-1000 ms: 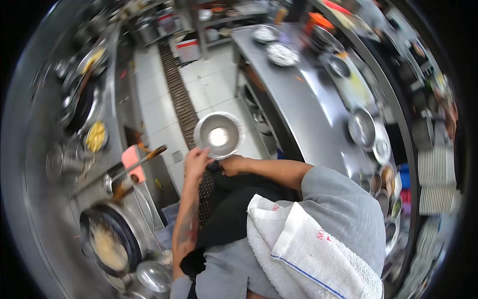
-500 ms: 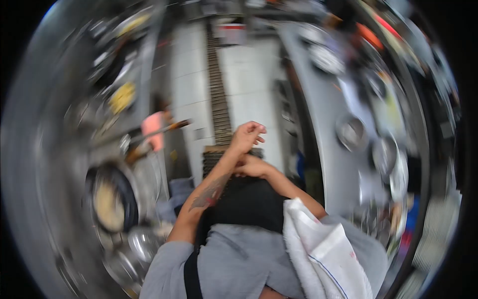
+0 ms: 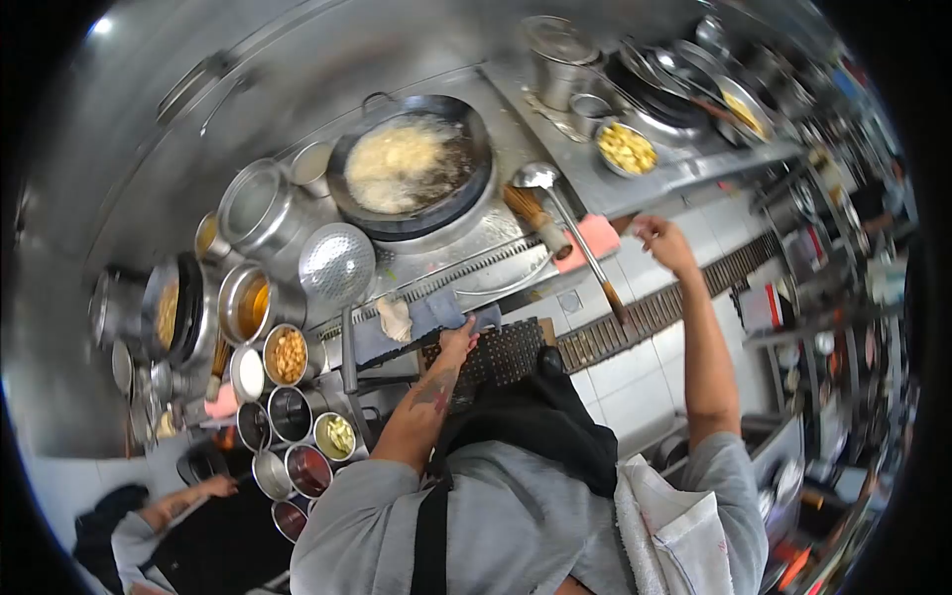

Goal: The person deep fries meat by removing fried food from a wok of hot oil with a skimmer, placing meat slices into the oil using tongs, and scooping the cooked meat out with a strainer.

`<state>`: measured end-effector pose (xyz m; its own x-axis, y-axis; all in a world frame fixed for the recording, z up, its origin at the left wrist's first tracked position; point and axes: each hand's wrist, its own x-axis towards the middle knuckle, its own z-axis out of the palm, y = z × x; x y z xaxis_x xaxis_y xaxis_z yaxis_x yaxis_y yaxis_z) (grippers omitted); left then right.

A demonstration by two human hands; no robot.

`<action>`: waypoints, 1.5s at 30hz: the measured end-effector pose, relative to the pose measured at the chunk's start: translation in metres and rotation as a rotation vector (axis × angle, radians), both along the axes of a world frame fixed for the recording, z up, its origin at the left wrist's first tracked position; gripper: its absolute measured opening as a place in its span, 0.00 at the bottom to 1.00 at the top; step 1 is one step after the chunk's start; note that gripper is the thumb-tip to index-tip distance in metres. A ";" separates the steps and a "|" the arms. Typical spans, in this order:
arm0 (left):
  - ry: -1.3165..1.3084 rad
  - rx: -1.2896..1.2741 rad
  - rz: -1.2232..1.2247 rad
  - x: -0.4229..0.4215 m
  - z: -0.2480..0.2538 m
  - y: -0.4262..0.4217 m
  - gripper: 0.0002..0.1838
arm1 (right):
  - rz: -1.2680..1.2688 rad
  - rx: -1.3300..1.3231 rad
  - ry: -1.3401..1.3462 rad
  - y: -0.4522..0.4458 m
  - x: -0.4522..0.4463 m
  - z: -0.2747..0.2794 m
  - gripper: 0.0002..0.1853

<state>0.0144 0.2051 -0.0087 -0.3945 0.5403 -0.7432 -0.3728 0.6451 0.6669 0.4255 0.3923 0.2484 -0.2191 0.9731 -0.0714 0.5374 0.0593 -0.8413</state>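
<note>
My left hand is at the front edge of the stove, its fingers closed on a blue-grey cloth that hangs along the rail. My right hand is stretched out to the right, fingers bent and apart, with nothing in it. Just left of it are a pink cloth and a ladle, whose wooden handle sticks out past the stove edge. A bamboo brush lies beside the ladle. Behind them, a large wok holds pale food in bubbling liquid.
A perforated skimmer rests left of the wok. Several metal pots and containers of ingredients crowd the left. A bowl of yellow chunks stands at the back right. Another person's hand is at lower left. A floor grate runs right.
The view has swung left to face the stove. My hands, earlier crossed close together before my body, are now apart: the left at the cloth, the right reaching out to the right.
</note>
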 end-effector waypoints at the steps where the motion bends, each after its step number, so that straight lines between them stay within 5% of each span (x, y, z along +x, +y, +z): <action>1: 0.004 0.003 0.038 -0.002 0.002 0.004 0.21 | 0.038 0.023 0.002 0.039 -0.002 0.015 0.18; 4: 0.267 -0.162 -0.194 -0.003 -0.003 0.010 0.18 | -0.144 0.074 -0.159 0.135 -0.017 0.059 0.21; 6: 0.629 -0.321 -0.744 -0.020 -0.043 0.000 0.14 | -0.386 0.078 -0.135 0.217 -0.008 0.052 0.23; 7: 0.428 -0.298 -0.583 -0.014 -0.018 -0.010 0.13 | -0.524 0.080 -0.096 0.259 0.000 0.036 0.23; 9: 0.159 -0.220 -0.361 0.006 0.038 -0.029 0.13 | -0.371 -0.097 0.086 0.319 0.014 0.018 0.20; 10: 0.088 -0.173 -0.291 0.014 0.049 -0.041 0.14 | -0.388 -0.210 0.370 0.319 0.004 0.030 0.17; 11: -0.026 -0.123 -0.267 0.015 0.056 -0.053 0.15 | -0.395 -0.323 0.660 0.316 -0.017 0.041 0.15; 14: -0.154 -0.039 -0.283 0.031 0.093 -0.050 0.19 | -0.262 -0.554 0.845 0.339 -0.040 0.046 0.09; 16: -0.080 0.047 -0.355 0.049 0.156 -0.023 0.22 | 0.270 -0.793 1.193 0.357 -0.061 0.030 0.06; 21: 0.105 0.573 -0.420 0.083 0.288 0.105 0.22 | -0.270 -0.463 1.236 0.140 -0.184 0.073 0.08; 23: 0.088 0.669 -0.446 0.093 0.327 0.142 0.22 | 0.065 -0.496 1.303 0.062 -0.191 0.056 0.11; 26: -0.099 0.565 -0.622 0.100 0.362 0.165 0.15 | 0.227 -0.554 1.501 -0.011 -0.203 0.040 0.12; 27: -0.091 0.561 -0.607 0.102 0.357 0.162 0.15 | 0.238 -0.569 1.502 -0.021 -0.204 0.038 0.12; 30: -0.114 0.686 -0.401 0.094 0.327 0.154 0.08 | 0.318 -0.380 0.744 -0.029 -0.188 0.038 0.13; 32: 0.143 0.577 -0.280 0.050 0.329 0.134 0.09 | 0.457 -0.164 0.524 -0.037 -0.169 0.042 0.11; 36: 0.473 0.512 -0.278 -0.076 0.333 0.094 0.13 | 0.154 -0.186 0.511 -0.056 -0.105 0.013 0.09; 37: 0.921 0.453 -0.332 -0.101 0.338 0.087 0.14 | 0.080 -0.163 0.421 -0.061 -0.086 0.001 0.09; 40: 1.405 0.228 -0.409 -0.171 0.345 0.085 0.16 | -0.057 -0.143 0.279 -0.082 -0.034 -0.059 0.11; 45: 1.414 0.136 -0.438 -0.209 0.331 0.107 0.16 | -0.124 -0.294 0.249 -0.101 -0.029 -0.062 0.11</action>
<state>-0.1945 0.3120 0.3224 -0.5209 0.8360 0.1726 0.8222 0.4370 0.3648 0.3964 0.2915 0.1869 -0.1471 0.9393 -0.3101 0.3025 -0.2558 -0.9182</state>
